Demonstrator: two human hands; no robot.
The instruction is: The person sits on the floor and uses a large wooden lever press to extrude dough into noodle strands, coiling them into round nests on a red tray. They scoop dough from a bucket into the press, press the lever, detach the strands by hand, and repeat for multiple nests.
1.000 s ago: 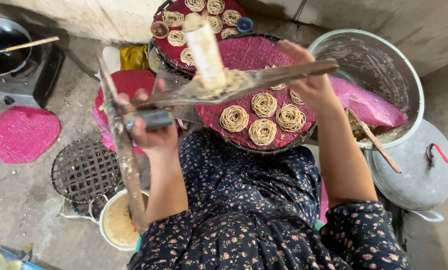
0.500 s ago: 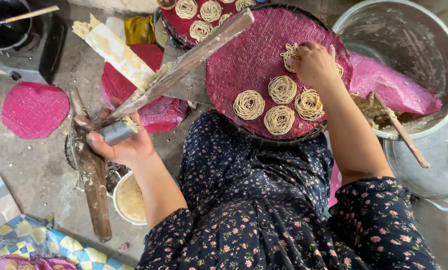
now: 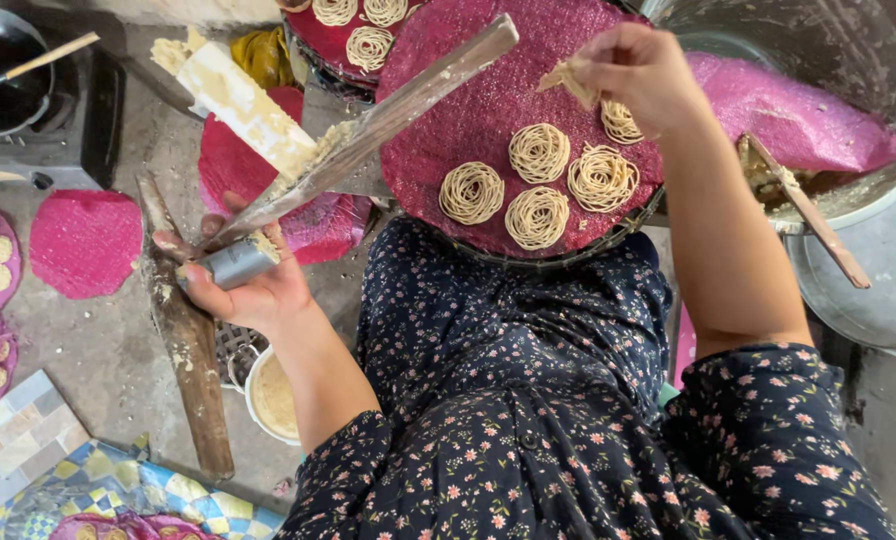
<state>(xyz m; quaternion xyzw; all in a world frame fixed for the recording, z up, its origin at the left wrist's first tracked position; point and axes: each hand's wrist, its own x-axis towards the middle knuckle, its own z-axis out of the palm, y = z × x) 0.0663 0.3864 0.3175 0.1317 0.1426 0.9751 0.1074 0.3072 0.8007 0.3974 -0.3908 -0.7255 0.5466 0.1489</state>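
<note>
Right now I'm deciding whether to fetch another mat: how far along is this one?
Done: four noodle coils lie on the pink mat in the lap, covering only its near part. In hand: the right hand pinches dough strands above a fifth coil; the left hand grips the metal press. Left: most of the mat is bare.

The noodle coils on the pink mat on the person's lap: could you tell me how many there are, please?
5 on the pink mat: front left, front middle, centre, right, and one partly hidden under the right hand.
</note>
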